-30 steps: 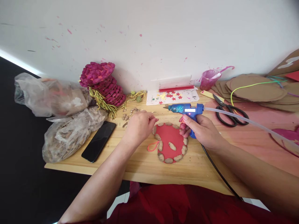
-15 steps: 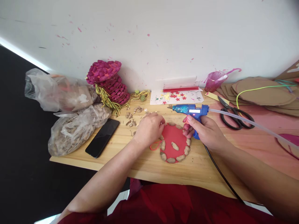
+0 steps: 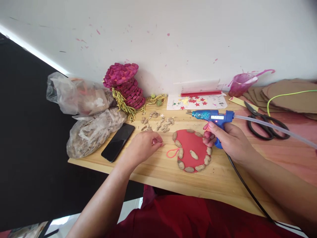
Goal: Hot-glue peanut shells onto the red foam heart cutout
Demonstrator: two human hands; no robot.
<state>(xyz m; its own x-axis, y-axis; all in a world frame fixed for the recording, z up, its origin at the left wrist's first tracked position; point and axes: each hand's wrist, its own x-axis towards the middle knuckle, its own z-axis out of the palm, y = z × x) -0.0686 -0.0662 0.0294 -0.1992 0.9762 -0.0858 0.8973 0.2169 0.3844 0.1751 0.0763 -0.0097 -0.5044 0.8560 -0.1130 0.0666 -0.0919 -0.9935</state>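
Note:
A blue glue gun (image 3: 220, 120) is in my right hand (image 3: 229, 140), its nozzle pointing left and a clear glue stick trailing from its back. A bit of orange cord shows at my right fingertips. Just left of the gun lies a red heart-shaped piece (image 3: 189, 142) edged with peanut shells, with one loose shell (image 3: 193, 154) on its middle and an orange loop (image 3: 172, 153) at its left. My left hand (image 3: 148, 144) hovers left of the heart, fingers pinched together; what they hold, if anything, is too small to name.
Shell pieces (image 3: 164, 124) lie behind my left hand. A phone (image 3: 118, 142) and plastic bags (image 3: 95, 132) are at the left, beside a magenta stack (image 3: 130, 86). Paper with stars (image 3: 198, 102) stands at the back; scissors (image 3: 267, 125), a cup (image 3: 241, 84) and cardboard (image 3: 289, 96) are right.
My left hand has moved left, away from the heart's edge, uncovering its upper left shells. The whole view has shifted, with objects now further right. My right hand still holds the glue gun.

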